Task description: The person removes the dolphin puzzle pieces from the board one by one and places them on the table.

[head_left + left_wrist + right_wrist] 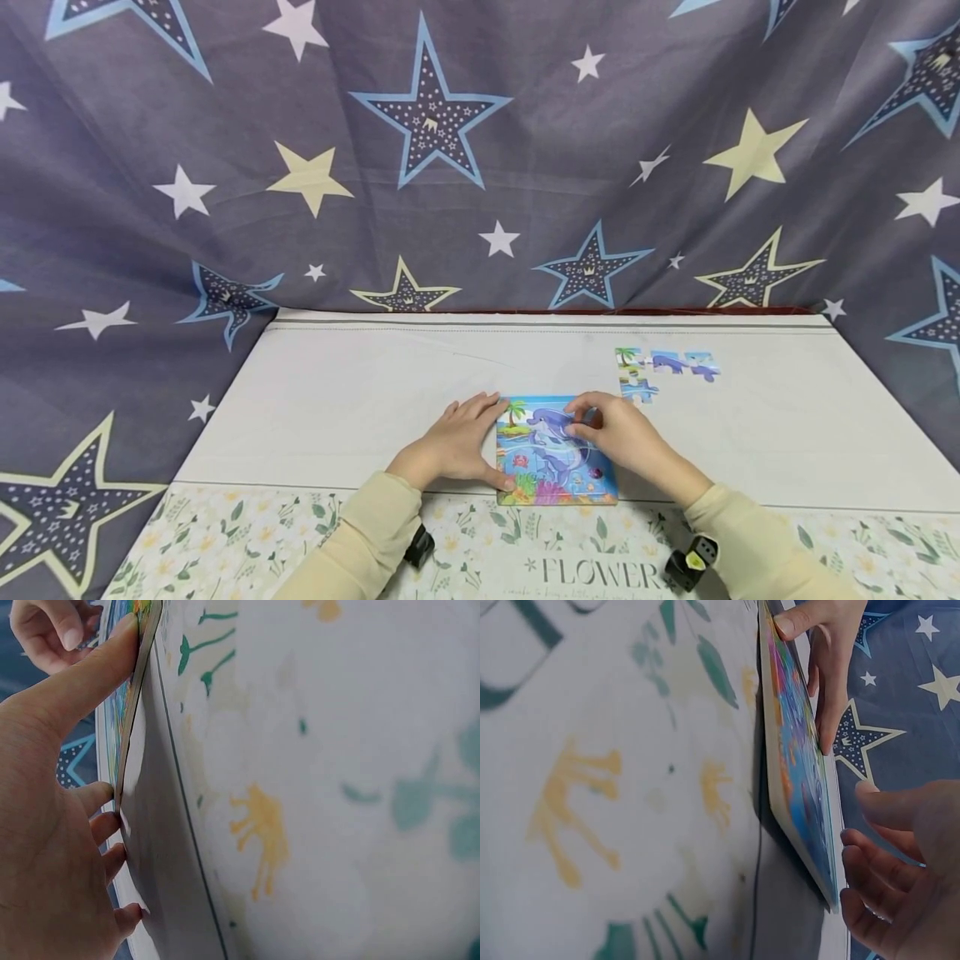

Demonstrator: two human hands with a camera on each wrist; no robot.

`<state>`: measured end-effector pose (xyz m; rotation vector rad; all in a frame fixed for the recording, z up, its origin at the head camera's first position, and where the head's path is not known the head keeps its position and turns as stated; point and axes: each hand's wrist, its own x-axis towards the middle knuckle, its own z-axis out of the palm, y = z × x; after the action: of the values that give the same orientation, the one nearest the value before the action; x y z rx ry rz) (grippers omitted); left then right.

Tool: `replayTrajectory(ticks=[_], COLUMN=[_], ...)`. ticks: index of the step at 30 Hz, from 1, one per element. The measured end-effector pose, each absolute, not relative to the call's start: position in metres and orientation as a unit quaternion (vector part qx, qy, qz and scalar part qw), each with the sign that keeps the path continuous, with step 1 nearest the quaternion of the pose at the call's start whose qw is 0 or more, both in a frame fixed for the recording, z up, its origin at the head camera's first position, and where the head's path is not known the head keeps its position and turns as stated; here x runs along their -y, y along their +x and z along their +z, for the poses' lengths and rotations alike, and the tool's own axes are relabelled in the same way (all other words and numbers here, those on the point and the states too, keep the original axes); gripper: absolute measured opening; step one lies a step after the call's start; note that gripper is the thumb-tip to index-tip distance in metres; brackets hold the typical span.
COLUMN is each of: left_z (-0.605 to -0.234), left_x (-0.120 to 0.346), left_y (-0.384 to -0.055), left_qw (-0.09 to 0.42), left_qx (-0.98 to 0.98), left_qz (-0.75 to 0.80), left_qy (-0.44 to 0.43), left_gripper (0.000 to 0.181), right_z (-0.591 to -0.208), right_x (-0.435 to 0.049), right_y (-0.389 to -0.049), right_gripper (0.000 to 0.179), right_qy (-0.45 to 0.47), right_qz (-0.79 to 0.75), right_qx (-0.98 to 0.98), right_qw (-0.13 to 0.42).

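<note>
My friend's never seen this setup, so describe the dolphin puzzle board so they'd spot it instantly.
Below the star-print curtain, find the white tabletop and, on its near side, the left hand. The dolphin puzzle board lies just to its right, touching it. Unlike the loose puzzle pieces farther right, it forms one large, squarish picture.

Your puzzle board (pixel 555 467) has a smooth printed face and a raw, wood-like edge (pixel 772 754); your tabletop cover (pixel 375 358) looks smooth and matt, the curtain (pixel 465 225) dull cloth, your sleeves (pixel 367 533) matt fabric, your wrist cameras (pixel 684 571) plastic
</note>
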<state>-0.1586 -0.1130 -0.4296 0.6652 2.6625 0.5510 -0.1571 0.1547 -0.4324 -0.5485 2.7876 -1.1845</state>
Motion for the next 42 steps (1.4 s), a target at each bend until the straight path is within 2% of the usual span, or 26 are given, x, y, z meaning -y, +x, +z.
replayTrajectory(ticks=[10,27,42], left_z=[-0.429,-0.428,-0.429], left_x=[0.113,0.112,0.113], left_y=[-0.158,-0.157,-0.157], left_qw=[0.173,0.171,0.172], left_qx=[-0.936,-0.937,-0.937], left_qz=[0.194,0.191,0.190], left_qy=[0.236,0.238,0.237], left_gripper=[0.117,0.116,0.117], right_z=[-0.435,-0.433,-0.436], right_x=[-0.147,-0.135,-0.135], right_y=[-0.153,-0.149,-0.148], right_gripper=[0.028,0.059,0.058], right_qy=[-0.214,-0.210,-0.221], right_qz=[-0.354,-0.239,-0.240], right_qx=[-0.909,-0.946,-0.944], right_qw=[0.041,0.062,0.054])
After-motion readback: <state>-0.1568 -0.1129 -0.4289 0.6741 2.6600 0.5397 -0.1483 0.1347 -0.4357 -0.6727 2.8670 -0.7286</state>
